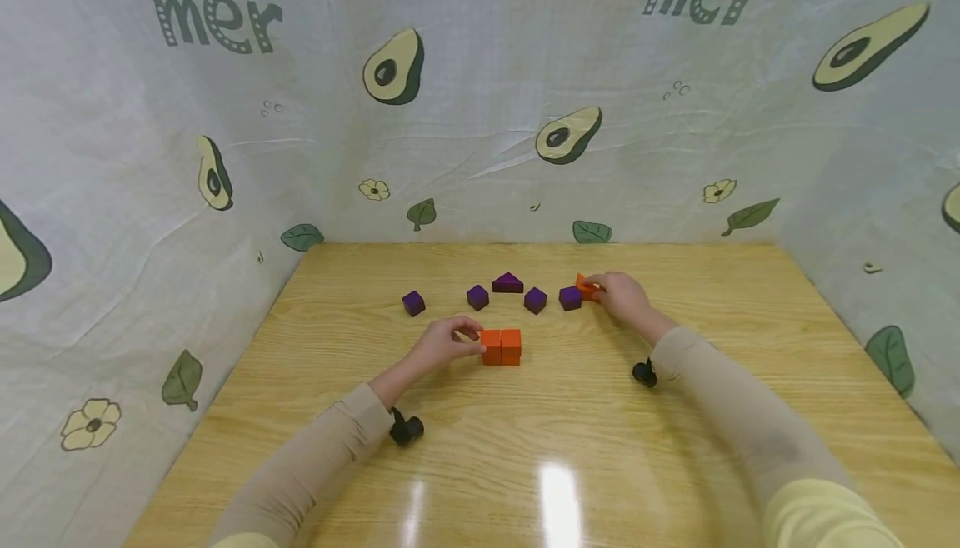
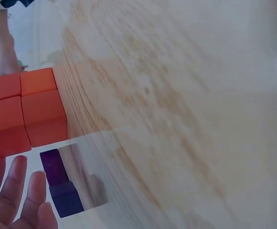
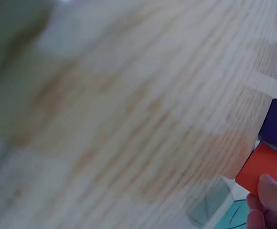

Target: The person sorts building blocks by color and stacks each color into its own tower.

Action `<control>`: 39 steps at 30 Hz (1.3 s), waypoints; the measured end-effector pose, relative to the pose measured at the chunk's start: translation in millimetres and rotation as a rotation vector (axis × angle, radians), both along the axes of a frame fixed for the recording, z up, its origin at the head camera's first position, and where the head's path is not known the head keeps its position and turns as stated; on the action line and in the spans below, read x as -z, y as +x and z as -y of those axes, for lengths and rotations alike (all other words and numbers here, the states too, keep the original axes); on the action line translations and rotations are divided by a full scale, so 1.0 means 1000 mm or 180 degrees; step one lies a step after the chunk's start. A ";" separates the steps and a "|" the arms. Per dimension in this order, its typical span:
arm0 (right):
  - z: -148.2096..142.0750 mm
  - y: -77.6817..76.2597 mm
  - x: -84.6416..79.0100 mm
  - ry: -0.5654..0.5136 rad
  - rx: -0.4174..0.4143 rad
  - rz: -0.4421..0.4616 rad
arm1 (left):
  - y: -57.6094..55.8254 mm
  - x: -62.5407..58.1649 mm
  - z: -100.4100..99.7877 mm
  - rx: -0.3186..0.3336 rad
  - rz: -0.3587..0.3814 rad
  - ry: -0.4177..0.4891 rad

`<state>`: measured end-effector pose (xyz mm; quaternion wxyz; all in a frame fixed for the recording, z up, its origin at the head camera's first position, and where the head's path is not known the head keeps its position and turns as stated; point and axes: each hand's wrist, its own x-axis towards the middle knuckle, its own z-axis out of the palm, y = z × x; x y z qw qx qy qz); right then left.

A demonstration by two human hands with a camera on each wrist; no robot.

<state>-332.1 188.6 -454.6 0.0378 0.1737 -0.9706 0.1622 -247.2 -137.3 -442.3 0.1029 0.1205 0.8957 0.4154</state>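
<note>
The orange block (image 3: 261, 164) is pinched by the right hand (image 1: 624, 296) just beside a purple cube (image 1: 570, 298); the two-by-two cluster of orange cubes (image 1: 501, 347) lies leftward and nearer the person, close by the left hand (image 1: 446, 342), its fingers loosely parted. The blocks look smooth and flat-faced, with a purple triangular piece (image 1: 507, 284) beyond the cluster, on a glossy, wood-grained tabletop (image 1: 480, 431).

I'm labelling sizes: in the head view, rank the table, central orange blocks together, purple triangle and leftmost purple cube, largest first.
1. Table
2. Central orange blocks
3. Leftmost purple cube and purple triangle: too alike to rank.
</note>
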 end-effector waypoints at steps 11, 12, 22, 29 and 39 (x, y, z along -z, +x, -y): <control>0.001 0.000 0.002 0.0156 -0.0464 -0.0414 | 0.000 -0.001 -0.001 -0.0038 0.0074 -0.0014; 0.002 0.000 0.002 0.0092 -0.0453 -0.0353 | 0.000 -0.001 -0.001 -0.0036 0.0072 -0.0010; -0.014 -0.008 0.007 -0.1129 0.0047 0.0757 | 0.001 -0.003 0.000 -0.0006 0.0055 0.0026; -0.023 -0.007 0.010 -0.1380 0.0096 0.0830 | 0.000 -0.003 0.000 -0.0026 0.0027 -0.0007; -0.021 -0.009 0.012 -0.1321 0.0260 0.0906 | -0.001 -0.001 0.001 -0.0030 0.0024 -0.0023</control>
